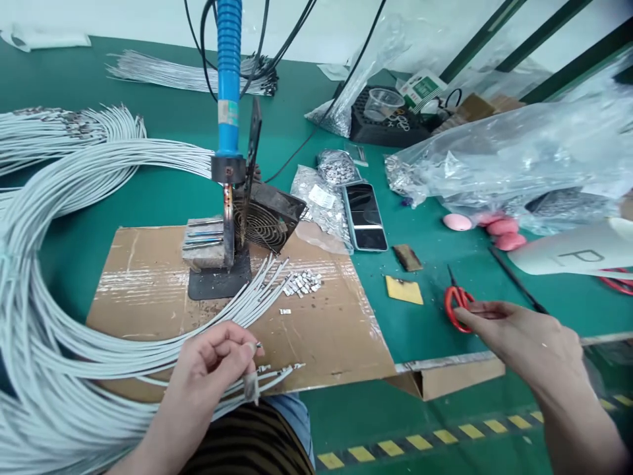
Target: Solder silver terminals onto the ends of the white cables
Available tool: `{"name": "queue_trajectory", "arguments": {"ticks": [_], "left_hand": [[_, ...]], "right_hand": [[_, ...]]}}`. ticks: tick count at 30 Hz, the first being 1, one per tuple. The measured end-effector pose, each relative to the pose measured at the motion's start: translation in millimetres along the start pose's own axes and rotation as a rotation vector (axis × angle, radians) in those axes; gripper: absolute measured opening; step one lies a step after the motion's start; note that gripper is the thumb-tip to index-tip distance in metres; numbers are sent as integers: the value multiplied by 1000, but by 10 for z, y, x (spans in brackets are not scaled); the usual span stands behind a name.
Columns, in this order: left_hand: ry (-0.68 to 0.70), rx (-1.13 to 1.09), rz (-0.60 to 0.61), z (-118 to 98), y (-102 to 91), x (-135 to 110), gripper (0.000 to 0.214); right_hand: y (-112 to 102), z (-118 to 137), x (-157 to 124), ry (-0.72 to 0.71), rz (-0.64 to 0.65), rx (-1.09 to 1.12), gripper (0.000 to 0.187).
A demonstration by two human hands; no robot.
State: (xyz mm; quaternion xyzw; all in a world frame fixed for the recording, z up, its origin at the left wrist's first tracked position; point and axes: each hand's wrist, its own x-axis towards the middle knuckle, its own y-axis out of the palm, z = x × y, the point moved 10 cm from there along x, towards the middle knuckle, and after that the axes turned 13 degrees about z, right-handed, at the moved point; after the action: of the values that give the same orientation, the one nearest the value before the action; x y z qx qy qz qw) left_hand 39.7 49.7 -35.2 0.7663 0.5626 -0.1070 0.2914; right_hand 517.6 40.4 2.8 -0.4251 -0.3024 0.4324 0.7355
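Observation:
My left hand (pixel 215 366) is closed in a pinch at the near edge of the cardboard. A small dark tip shows between thumb and forefinger, seemingly the end of a white cable; the rest is hidden. Other white cables (pixel 247 300) fan out beyond this hand, and several more ends poke out below it. Whitish tape is wrapped around one finger. To the right, my right hand (pixel 524 343) grips the red handles of a pair of scissors (pixel 457 307), their blades pointing away over the green table.
A blue-handled soldering iron (pixel 228 79) stands upright by a small fan (pixel 264 218). Small metal pieces (pixel 302 284) lie on the cardboard (pixel 336 330). Nearby are a phone (pixel 366 218), a yellow sponge (pixel 404 290), plastic bags (pixel 494 158) and a large cable coil (pixel 30 264).

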Motion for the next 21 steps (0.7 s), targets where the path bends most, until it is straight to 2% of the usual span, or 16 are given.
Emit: {"name": "queue_trajectory", "arguments": {"ticks": [2,3,4,6,8,11,13,16,21], "left_hand": [[13,38,19,-9,6,-18,29],[11,54,27,-1,5,-25,28],[8,68,34,11,0,-29,27],[2,96,50,41,-9,-32,26],[2,124,73,62,-8,-35,25],[4,147,108,63,22,-56,28],[-15,144,99,53,33,-84,31],[-39,134,46,10,32,-135,35],[-39,117,-4,-44,33,-174,36]], "right_hand": [[58,36,-186,56,30,65,18],[105,110,-304,66,54,113,8],[162,232,-430,58,79,157,5],[365,561,-679,26,187,357,15],[540,1022,-905,-54,253,406,22],[780,1955,-1243,-451,365,363,39],[908,2330,-1416,-591,387,321,44],[1041,2593,-1555,-697,401,282,45],[1096,2679,-1593,-747,427,263,39]]}}
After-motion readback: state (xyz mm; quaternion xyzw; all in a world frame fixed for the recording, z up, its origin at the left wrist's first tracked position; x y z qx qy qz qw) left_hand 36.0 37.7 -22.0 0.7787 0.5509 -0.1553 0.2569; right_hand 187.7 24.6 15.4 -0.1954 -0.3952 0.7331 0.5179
